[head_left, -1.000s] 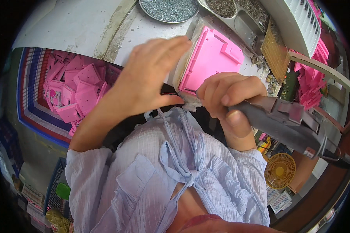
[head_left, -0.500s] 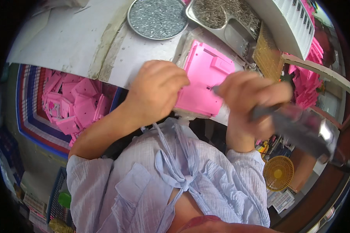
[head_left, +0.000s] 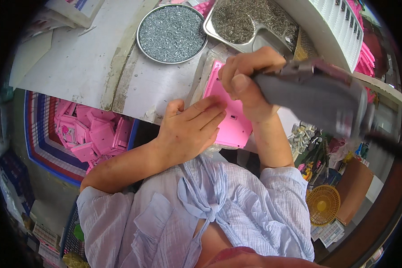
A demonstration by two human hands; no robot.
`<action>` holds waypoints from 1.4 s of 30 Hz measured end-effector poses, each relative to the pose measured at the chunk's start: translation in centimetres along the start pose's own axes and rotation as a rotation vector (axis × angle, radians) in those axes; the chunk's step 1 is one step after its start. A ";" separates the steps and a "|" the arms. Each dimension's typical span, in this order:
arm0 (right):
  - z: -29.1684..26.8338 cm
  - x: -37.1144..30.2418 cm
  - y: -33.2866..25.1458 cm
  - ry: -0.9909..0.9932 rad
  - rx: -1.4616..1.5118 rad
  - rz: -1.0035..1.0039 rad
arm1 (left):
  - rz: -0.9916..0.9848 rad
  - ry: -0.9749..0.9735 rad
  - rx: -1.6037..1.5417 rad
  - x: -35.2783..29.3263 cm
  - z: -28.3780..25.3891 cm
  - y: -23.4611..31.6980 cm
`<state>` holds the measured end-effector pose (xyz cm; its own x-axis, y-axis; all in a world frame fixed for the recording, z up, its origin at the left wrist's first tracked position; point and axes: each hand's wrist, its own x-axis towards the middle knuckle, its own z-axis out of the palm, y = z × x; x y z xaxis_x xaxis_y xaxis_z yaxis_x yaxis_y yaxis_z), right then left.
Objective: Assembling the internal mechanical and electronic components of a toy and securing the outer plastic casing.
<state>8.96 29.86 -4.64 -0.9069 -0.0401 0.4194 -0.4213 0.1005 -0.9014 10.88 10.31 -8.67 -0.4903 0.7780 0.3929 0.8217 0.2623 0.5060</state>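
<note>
A flat pink plastic panel [head_left: 233, 134] lies on the work table's near edge, partly covered by both hands. My left hand [head_left: 188, 127] rests at the panel's left side, its fingers stretched over the surface with the tips slightly smeared. My right hand [head_left: 250, 82] is wrapped round the body of a dark grey electric screwdriver [head_left: 312, 100], held above the panel's right part. The screwdriver's rear end points right and a dark cord trails from it. Its tip is hidden behind my right hand.
A round metal dish [head_left: 173, 61] of small silver screws stands beyond the panel. Beside it is a metal tray [head_left: 261, 39] of small brownish metal pieces. At the left, a striped crate [head_left: 39, 143] holds pink parts [head_left: 98, 134]. A yellow basket [head_left: 322, 205] sits lower right.
My right hand and the screwdriver have moved up and slightly left over the panel. My left hand has slid lower and its fingers have straightened. The view has shifted slightly.
</note>
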 end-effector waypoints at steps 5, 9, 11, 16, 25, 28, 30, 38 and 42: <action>-0.5 1.3 -0.2 -0.002 0.176 0.054 | 0.000 0.002 -0.022 0.3 0.1 0.0; -1.0 1.2 0.9 -0.072 0.258 0.029 | -0.005 0.023 -0.034 0.4 0.2 0.0; -1.2 1.6 1.0 -0.145 0.319 0.045 | -0.007 0.014 -0.026 0.4 0.1 0.0; -2.6 1.8 -1.6 -0.153 0.288 -0.003 | -0.017 0.008 -0.051 0.2 0.1 0.0; -9.4 -4.3 -6.5 0.115 0.228 -0.140 | 0.016 -0.152 -0.101 2.0 -1.4 -0.3; -9.1 -5.4 -5.7 0.221 0.246 -0.120 | 0.040 -0.145 -0.084 3.1 -0.9 -0.2; -8.0 -4.9 -5.5 0.309 0.302 -0.127 | 0.056 -0.137 -0.037 3.9 -0.6 0.1; -8.2 -1.7 -3.5 0.215 0.265 -0.170 | 0.058 -0.178 -0.008 3.9 -0.3 0.6; -9.2 -3.5 -4.0 0.348 0.319 -0.189 | 0.103 -0.127 -0.080 4.2 0.1 -0.3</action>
<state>13.85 38.75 -1.48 -0.7817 0.3106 0.5409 -0.6082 -0.1873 -0.7714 8.65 13.54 -7.25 -0.3599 0.8654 0.3486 0.8374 0.1348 0.5298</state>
